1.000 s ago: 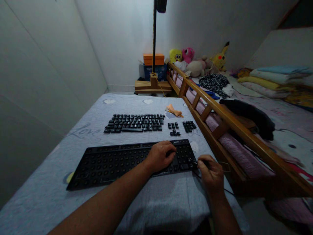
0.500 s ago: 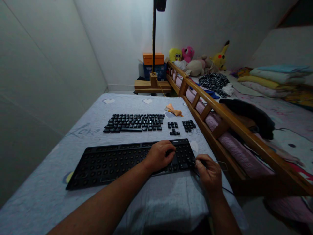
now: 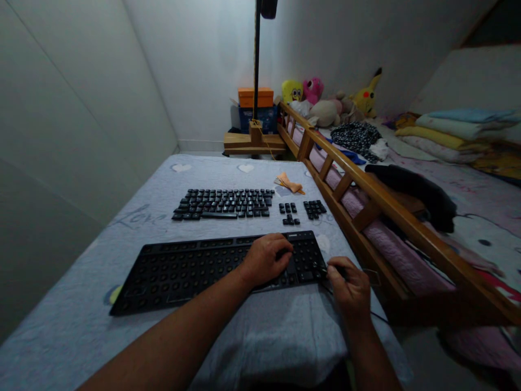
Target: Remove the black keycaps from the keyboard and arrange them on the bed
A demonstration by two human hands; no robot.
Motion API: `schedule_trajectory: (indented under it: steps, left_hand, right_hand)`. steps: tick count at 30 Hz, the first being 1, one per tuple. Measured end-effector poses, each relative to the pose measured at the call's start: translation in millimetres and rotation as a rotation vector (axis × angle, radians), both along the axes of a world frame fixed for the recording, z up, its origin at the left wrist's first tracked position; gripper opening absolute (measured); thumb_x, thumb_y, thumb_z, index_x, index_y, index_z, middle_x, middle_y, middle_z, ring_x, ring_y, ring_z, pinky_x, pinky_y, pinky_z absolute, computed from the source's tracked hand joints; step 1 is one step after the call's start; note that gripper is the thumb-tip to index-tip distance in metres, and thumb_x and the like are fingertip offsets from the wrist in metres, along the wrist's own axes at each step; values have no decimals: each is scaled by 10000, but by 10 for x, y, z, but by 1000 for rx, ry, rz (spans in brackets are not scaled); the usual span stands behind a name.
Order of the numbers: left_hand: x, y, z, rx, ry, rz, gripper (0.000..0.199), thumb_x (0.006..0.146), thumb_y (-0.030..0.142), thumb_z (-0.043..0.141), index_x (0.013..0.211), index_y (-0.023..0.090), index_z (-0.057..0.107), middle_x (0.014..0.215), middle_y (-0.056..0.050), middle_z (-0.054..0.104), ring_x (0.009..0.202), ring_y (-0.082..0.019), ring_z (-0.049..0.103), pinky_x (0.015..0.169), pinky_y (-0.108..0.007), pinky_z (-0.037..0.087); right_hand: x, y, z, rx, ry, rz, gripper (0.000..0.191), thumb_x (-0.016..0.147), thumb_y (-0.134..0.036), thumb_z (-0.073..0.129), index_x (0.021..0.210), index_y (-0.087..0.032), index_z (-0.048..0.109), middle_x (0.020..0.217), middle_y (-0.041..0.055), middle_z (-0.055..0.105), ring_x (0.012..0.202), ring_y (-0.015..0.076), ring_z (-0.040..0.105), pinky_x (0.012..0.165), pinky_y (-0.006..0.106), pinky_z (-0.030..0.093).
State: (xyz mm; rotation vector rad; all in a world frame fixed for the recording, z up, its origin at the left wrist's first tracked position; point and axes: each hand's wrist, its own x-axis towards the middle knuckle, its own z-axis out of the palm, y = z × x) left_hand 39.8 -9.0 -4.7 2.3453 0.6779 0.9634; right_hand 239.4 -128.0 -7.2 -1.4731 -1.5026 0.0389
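Observation:
A black keyboard (image 3: 195,271) lies on the bed sheet, most of its keys stripped to bare round mounts, with a few keycaps still on at its right end. My left hand (image 3: 266,259) rests on its right half, fingers curled down against it and the fingertips partly hidden. Between the thumb and fingers of my right hand (image 3: 349,285) is a wire keycap puller (image 3: 321,267), its prongs over the number pad and its wire loop sticking out to the right. Beyond the keyboard, removed black keycaps (image 3: 228,203) lie in keyboard order, with smaller groups to their right.
An orange cloth-like item (image 3: 290,183) lies behind the keycaps. A wooden bed rail (image 3: 358,184) runs close along the right side, with bedding and plush toys past it. At the far end stands a wooden stand (image 3: 254,142) with a black pole, before stacked boxes.
My right hand and the keycap puller have shifted very slightly to the right. My left hand and the keyboard stay where they were.

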Motion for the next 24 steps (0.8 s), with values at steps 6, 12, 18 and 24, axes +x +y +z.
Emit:
schedule_trajectory:
  steps: [6,12,18,24]
  left_hand:
    - [-6,4,0,-3,-7,2,113,804,116,610,872,171,682,858,-46,691,816,-176,654,763,-285,515]
    - [-9,6,8,-19,-1,3,127,798,112,618,882,179,686,874,-44,692,830,-178,654,776,-290,516]
    - [-8,1,18,-30,6,2,126,805,118,606,881,178,688,869,-47,692,824,-177,655,771,-290,518]
    - [-8,-5,32,-33,3,5,123,801,114,611,873,175,691,869,-50,694,825,-181,656,770,-291,520]
  right_hand:
    - [-21,20,36,-13,-19,10,109,895,-208,529,835,-204,620,717,-16,630,646,143,617,623,246,469]
    - [-40,65,90,-26,-58,-10,126,889,-210,513,812,-200,612,706,-17,630,644,147,618,622,248,454]
    - [-46,129,200,-119,-34,8,138,878,-234,498,793,-200,600,663,-23,591,590,140,578,575,244,428]
    - [-65,193,328,-222,-15,23,146,854,-251,503,761,-200,602,590,-37,542,512,126,512,515,240,379]
